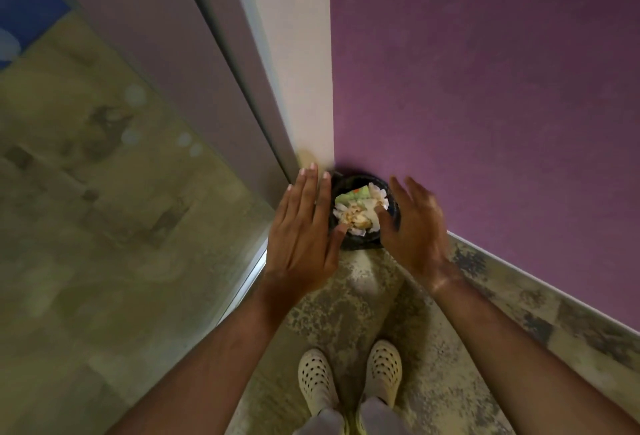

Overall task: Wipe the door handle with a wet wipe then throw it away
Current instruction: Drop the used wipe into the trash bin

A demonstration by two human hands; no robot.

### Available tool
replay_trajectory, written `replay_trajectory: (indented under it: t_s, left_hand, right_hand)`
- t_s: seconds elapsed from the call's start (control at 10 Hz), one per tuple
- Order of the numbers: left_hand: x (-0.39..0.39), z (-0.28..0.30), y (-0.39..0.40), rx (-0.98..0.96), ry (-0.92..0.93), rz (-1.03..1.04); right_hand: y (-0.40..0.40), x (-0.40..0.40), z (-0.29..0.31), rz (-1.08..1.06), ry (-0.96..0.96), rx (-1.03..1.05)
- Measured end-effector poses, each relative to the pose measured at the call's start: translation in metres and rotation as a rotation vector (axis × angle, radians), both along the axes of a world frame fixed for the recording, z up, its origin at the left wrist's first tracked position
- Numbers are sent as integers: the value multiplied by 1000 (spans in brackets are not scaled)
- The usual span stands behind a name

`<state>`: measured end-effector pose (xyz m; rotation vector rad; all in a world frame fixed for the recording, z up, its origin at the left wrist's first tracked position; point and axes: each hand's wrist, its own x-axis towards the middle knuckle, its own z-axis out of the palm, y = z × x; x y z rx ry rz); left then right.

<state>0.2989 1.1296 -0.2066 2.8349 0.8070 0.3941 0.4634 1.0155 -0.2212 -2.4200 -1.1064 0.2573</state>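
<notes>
A small black trash bin (pixel 360 243) stands on the floor in the corner, filled with crumpled white tissues and other waste (pixel 358 211). My left hand (pixel 301 233) hovers flat above its left rim, fingers spread, holding nothing. Over the bin's right rim is my right hand (pixel 414 230), also spread with fingers apart and slightly blurred. I cannot pick out the wet wipe among the white waste. No door handle is in view.
A purple wall (pixel 485 88) runs along the right, meeting a white post (pixel 294 70). A glass panel with a metal frame (pixel 138 157) stands on the left. My feet in cream perforated shoes (pixel 349 379) stand on the mottled floor just behind the bin.
</notes>
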Motion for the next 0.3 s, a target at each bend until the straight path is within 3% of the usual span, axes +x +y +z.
replay_trajectory:
  t_s: [0.3]
  left_hand:
    - [-10,82,-17,-9,-91,9]
  right_hand:
    - [-3,-25,94,91,-153,57]
